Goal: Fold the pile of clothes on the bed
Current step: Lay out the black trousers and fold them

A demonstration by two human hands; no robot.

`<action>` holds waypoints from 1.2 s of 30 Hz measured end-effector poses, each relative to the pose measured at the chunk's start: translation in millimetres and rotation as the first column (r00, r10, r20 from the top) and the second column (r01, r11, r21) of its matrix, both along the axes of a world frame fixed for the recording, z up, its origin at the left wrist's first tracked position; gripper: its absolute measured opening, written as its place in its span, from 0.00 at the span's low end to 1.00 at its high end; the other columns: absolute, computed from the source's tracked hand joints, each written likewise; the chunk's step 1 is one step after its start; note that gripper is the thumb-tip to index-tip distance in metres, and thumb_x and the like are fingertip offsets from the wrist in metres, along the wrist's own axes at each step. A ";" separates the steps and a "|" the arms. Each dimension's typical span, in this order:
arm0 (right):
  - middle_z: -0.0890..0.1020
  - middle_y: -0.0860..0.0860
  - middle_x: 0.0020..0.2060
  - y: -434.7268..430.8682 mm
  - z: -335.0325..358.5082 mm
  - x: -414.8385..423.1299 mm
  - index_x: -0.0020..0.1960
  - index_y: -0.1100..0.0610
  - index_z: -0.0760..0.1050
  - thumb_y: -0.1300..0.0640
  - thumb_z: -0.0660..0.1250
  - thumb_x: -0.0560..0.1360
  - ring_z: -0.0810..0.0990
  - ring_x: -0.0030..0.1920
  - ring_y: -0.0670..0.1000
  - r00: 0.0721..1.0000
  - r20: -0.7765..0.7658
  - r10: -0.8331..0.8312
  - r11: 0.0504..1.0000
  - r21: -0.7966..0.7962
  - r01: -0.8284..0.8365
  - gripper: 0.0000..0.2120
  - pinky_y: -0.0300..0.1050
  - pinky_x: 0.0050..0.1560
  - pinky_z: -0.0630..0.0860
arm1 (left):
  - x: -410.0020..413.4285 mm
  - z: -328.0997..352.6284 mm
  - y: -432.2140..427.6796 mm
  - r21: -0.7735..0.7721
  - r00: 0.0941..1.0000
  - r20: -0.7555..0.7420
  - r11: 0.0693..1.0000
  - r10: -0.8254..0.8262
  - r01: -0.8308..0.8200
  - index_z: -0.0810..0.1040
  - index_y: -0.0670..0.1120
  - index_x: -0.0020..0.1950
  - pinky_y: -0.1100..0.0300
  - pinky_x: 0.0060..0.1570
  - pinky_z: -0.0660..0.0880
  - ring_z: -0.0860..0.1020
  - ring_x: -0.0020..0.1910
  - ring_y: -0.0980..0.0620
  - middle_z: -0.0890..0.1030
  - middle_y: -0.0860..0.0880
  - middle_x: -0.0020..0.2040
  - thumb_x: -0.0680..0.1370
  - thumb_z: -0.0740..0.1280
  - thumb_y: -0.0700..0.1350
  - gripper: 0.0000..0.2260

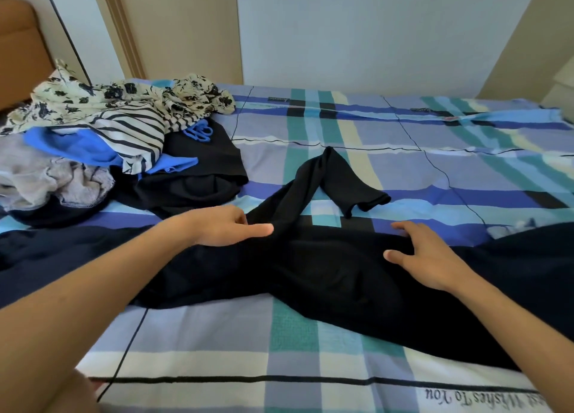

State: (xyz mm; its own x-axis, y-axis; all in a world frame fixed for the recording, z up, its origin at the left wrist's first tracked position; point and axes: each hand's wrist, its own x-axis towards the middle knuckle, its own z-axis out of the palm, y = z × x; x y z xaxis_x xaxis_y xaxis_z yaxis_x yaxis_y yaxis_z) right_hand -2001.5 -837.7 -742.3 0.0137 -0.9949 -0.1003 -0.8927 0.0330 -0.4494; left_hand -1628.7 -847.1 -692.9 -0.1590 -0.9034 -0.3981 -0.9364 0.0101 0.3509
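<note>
Fingers (262, 230) of left hand (223, 226) and right hand (430, 257) rest released on the black garment (326, 276); smooth outward before folding the sleeve (329, 176).

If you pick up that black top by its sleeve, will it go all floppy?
Probably floppy: the black top lies limp, and its sleeve is folded over itself. It likely feels light, since the cloth looks thin. Pushed, it would probably bunch up, not slide.

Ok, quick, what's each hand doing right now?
Left hand: open, finger stretched out on the black garment.
Right hand: open, fingers spread, pressing flat on the same garment.
</note>
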 end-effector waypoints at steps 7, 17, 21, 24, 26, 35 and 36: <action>0.73 0.53 0.66 6.5 4.3 7.5 0.73 0.50 0.66 0.47 0.72 0.75 0.71 0.68 0.54 0.999 0.042 0.004 0.996 -0.085 0.000 0.30 0.56 0.68 0.70 | -63.2 -39.6 -23.9 0.020 0.852 -0.433 0.948 0.294 -0.317 0.82 0.40 0.53 0.56 0.53 0.77 0.82 0.50 0.48 0.84 0.45 0.51 0.74 0.75 0.50 0.15; 0.79 0.50 0.54 4.4 18.3 -2.4 0.65 0.49 0.73 0.53 0.71 0.76 0.78 0.54 0.47 0.916 0.398 -0.042 0.948 -0.275 0.163 0.18 0.38 0.53 0.70 | -100.8 -10.5 56.8 0.058 0.761 -0.045 0.759 -0.647 0.648 0.79 0.50 0.46 0.63 0.40 0.73 0.77 0.40 0.55 0.79 0.55 0.42 0.72 0.72 0.47 0.05; 0.75 0.47 0.56 7.9 13.9 9.6 0.69 0.47 0.69 0.52 0.73 0.75 0.77 0.56 0.47 0.940 0.331 0.083 0.966 -0.258 0.005 0.25 0.43 0.58 0.73 | -122.1 -28.3 59.2 -0.241 0.942 0.107 0.911 -0.318 0.335 0.68 0.51 0.56 0.51 0.47 0.74 0.78 0.48 0.44 0.77 0.52 0.50 0.70 0.66 0.71 0.28; 0.73 0.47 0.59 10.4 8.8 16.5 0.72 0.46 0.67 0.50 0.73 0.75 0.76 0.57 0.45 0.955 0.238 0.179 0.963 -0.240 -0.121 0.29 0.44 0.59 0.72 | -138.1 -45.3 52.0 -0.287 0.979 0.107 0.938 -0.173 0.197 0.65 0.47 0.63 0.49 0.50 0.74 0.78 0.55 0.40 0.77 0.48 0.55 0.73 0.67 0.66 0.29; 0.72 0.47 0.60 12.1 7.9 17.0 0.73 0.46 0.66 0.50 0.72 0.75 0.75 0.57 0.45 0.953 0.218 0.209 0.960 -0.230 -0.158 0.29 0.44 0.60 0.73 | -142.1 -51.0 48.0 -0.279 0.985 0.044 0.944 -0.167 0.173 0.69 0.47 0.57 0.52 0.44 0.72 0.78 0.53 0.40 0.76 0.48 0.50 0.76 0.67 0.54 0.17; 0.70 0.45 0.61 8.2 14.6 10.3 0.70 0.45 0.67 0.41 0.71 0.73 0.72 0.63 0.46 0.941 0.336 0.043 0.929 -0.359 0.086 0.29 0.46 0.64 0.71 | -149.5 -24.8 87.1 -0.284 0.497 0.206 0.435 -0.843 0.855 0.81 0.51 0.56 0.53 0.40 0.70 0.74 0.51 0.47 0.73 0.51 0.49 0.74 0.66 0.47 0.12; 0.69 0.44 0.63 7.8 11.9 12.9 0.71 0.44 0.65 0.36 0.70 0.71 0.71 0.65 0.47 0.953 0.301 0.037 0.941 -0.330 0.068 0.33 0.48 0.65 0.71 | -152.8 -25.7 90.5 -0.257 0.481 0.188 0.430 -0.856 0.865 0.81 0.50 0.56 0.53 0.39 0.70 0.73 0.50 0.48 0.72 0.51 0.48 0.75 0.66 0.48 0.11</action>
